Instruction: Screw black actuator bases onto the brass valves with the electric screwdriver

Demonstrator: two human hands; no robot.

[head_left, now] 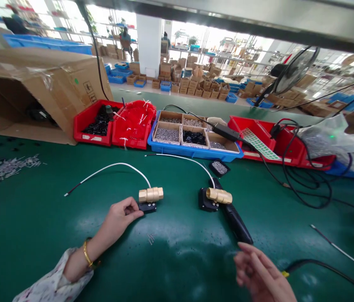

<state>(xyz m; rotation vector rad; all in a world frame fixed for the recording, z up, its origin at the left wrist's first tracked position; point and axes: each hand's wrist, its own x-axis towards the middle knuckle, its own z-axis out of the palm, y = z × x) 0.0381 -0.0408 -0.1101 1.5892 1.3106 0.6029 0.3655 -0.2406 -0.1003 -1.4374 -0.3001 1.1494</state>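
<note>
My left hand (123, 218) pinches the black base (147, 207) of a brass valve fitting (151, 194), which lies level above it. From this fitting a white cable (110, 165) curves away to the left. A second brass fitting (219, 196) on a black box (206, 200) rests by a black handheld tool (236, 224), likely an electric screwdriver. Just below the tool's near end is my right hand (261, 270), its fingers loosely bent and apart, slightly blurred, with nothing visible in them. Several small screws (151, 239) lie on the green mat.
Behind stand a blue tray (195, 154) of small parts, red bins (96, 138) and a cardboard box (63, 96). A small black dish (219, 167) holds screws. Black cables (308, 184) tangle at right, near a loose white cable (349, 253). Pale slim pieces (7, 170) lie left.
</note>
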